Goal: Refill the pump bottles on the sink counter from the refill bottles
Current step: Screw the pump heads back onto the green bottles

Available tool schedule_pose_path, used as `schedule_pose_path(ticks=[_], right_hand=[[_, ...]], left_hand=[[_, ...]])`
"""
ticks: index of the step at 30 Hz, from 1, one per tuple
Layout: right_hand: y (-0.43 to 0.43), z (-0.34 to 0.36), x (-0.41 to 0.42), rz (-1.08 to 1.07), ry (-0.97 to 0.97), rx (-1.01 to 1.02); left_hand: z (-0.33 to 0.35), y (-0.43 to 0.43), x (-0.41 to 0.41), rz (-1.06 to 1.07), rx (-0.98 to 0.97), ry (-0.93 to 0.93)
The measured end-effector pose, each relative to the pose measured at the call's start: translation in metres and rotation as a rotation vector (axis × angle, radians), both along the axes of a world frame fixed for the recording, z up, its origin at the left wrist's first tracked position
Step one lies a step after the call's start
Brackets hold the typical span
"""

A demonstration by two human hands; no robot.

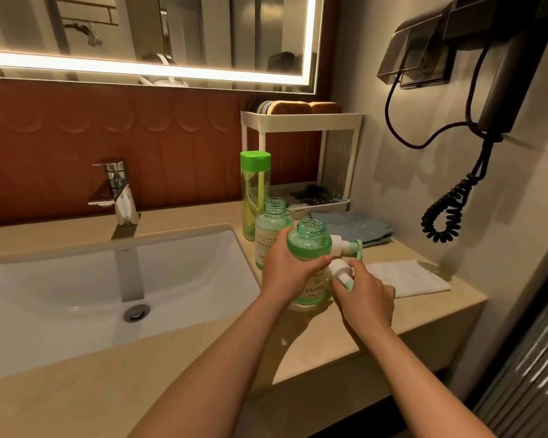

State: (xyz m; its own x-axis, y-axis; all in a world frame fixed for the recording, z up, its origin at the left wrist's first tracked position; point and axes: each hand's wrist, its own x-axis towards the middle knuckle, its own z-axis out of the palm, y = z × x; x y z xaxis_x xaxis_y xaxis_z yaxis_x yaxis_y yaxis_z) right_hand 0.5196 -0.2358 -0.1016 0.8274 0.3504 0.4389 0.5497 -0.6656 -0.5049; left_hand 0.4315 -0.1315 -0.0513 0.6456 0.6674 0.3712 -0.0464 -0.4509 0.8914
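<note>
beige counter [178, 358] right of the sink [108, 279]: left hand [285, 270] wraps the open pump bottle [309, 245], right hand [364, 295] pinches a white pump head [340, 270] beside it; best keep it upright and steady, refill bottle [255, 191] stands farther back

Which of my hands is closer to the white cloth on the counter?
Right. The right hand, gripping a pump head, is just left of the white cloth; the left hand holds the bottle farther left.
</note>
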Motion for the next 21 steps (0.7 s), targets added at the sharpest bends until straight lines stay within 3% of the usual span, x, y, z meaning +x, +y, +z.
schedule_pose_path(ticks=[5,13,21], right_hand=[[-0.002,0.000,0.002,0.025,0.134,0.170],[-0.033,0.039,-0.014,0.209,0.400,0.688],[-0.052,0.081,0.001,0.334,0.590,0.876]], left_hand=[[-0.002,0.007,-0.012,-0.006,0.038,0.018],[-0.005,0.018,-0.031,-0.066,0.012,0.042],[-0.004,0.021,-0.033,-0.094,-0.017,0.057]])
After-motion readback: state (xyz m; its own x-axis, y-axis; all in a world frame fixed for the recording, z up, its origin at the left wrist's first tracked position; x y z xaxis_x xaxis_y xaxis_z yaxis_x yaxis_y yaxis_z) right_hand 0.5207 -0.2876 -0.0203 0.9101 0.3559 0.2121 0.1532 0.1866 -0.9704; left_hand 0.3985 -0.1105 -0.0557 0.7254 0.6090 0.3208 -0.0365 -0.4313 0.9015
